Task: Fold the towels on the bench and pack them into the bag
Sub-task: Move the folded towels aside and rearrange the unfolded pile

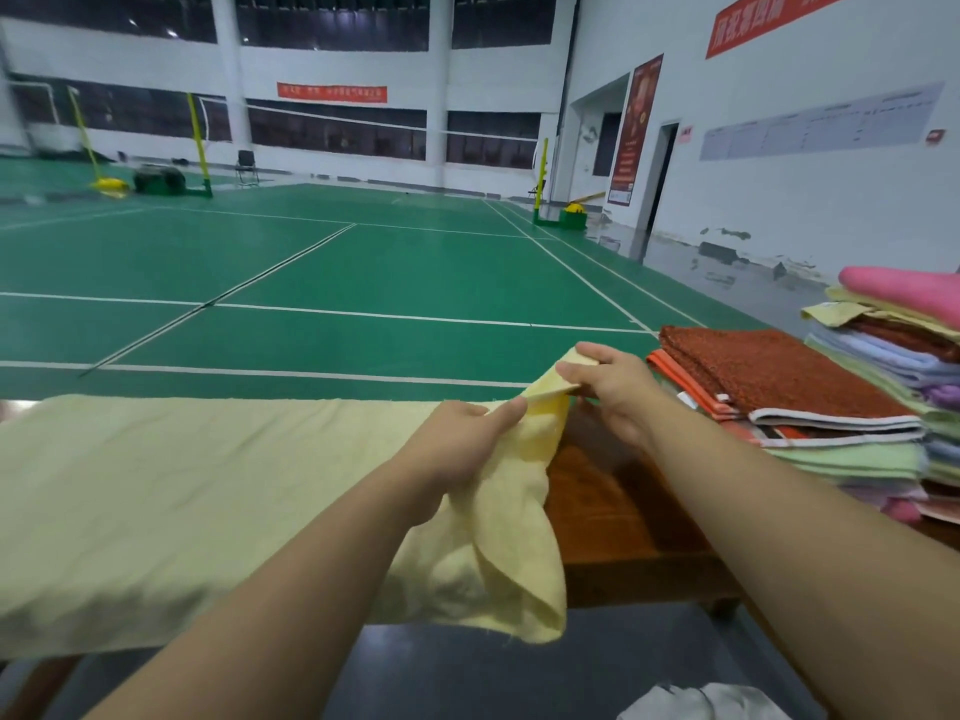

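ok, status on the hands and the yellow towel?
Left hand and right hand both pinch yellow towel at its right end. Towel spread on bench, unfolded. Nothing blocking.

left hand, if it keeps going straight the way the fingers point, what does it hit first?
Probably the right hand. The left hand points up and to the right along the yellow towel, whose corner both hands pinch, barely apart. The towel pile lies further right; depth is uncertain.

Pale yellow towel (156,491), reddish-brown bench (623,517), green floor (363,267)
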The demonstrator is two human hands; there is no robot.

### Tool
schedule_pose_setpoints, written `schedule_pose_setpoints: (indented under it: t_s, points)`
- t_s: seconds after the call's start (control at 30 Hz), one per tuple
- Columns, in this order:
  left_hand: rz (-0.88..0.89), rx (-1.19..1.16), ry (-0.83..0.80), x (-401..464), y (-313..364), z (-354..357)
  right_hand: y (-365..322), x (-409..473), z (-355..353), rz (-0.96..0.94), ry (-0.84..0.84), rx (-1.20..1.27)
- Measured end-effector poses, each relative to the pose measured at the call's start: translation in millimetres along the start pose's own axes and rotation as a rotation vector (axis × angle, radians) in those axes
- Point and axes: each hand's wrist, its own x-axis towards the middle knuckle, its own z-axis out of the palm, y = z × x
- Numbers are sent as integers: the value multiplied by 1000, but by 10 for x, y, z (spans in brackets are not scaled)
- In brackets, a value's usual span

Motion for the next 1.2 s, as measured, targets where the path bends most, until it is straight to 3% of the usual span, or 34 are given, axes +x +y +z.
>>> schedule_pose_setpoints:
  t_s: [0.17,0.37,0.57,0.9,1.2]
  points:
    - [-88,188,-70,-53,10,-104,-174,48,11,-7,54,108]
    - [-146,-49,-275,-10,124,261,-494,148,-104,-43,106,155]
    - [-98,-416,-408,98,258,845,-989,161,-566,-91,196,45]
    - [52,-514,-397,75,478,1246,-1075,60,-1195,-139,314,2]
    - [60,-425,-253,-190,313,219,-1012,102,-194,-134,109,-14]
